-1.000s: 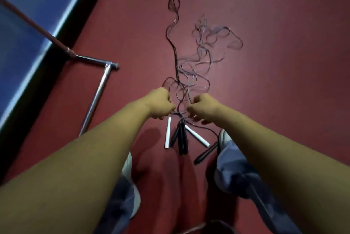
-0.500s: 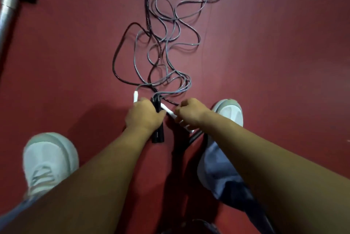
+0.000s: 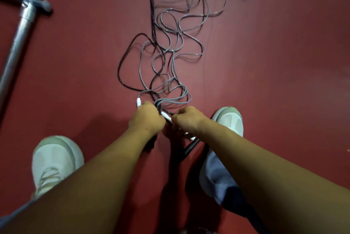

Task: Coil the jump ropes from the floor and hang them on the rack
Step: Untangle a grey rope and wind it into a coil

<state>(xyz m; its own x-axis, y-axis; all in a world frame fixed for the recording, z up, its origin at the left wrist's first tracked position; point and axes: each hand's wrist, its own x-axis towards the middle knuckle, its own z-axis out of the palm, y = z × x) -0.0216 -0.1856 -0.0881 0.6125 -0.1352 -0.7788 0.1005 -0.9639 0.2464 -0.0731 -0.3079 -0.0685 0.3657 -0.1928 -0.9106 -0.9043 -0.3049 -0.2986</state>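
Several jump ropes lie tangled on the red floor, grey cords [image 3: 176,48] looped over a black cord [image 3: 121,67]. My left hand [image 3: 145,118] grips a bundle of handles: a white handle tip [image 3: 138,101] sticks out above the fist and a black handle [image 3: 150,144] below it. My right hand [image 3: 187,118] curls round another white handle [image 3: 166,116] that runs between the two fists. One more black handle [image 3: 191,147] lies on the floor under my right forearm. The cords run away from both fists.
A metal rack's leg and foot bar [image 3: 22,25] stand at the upper left. My white shoes are planted on the floor, one at the lower left [image 3: 55,161], one at the right [image 3: 230,120]. Bare red floor [image 3: 284,63] stretches to the right.
My head dropped closer to the floor and both hands came down from the cords onto the handles and closed round them. Since half a second ago the hands have hardly moved.
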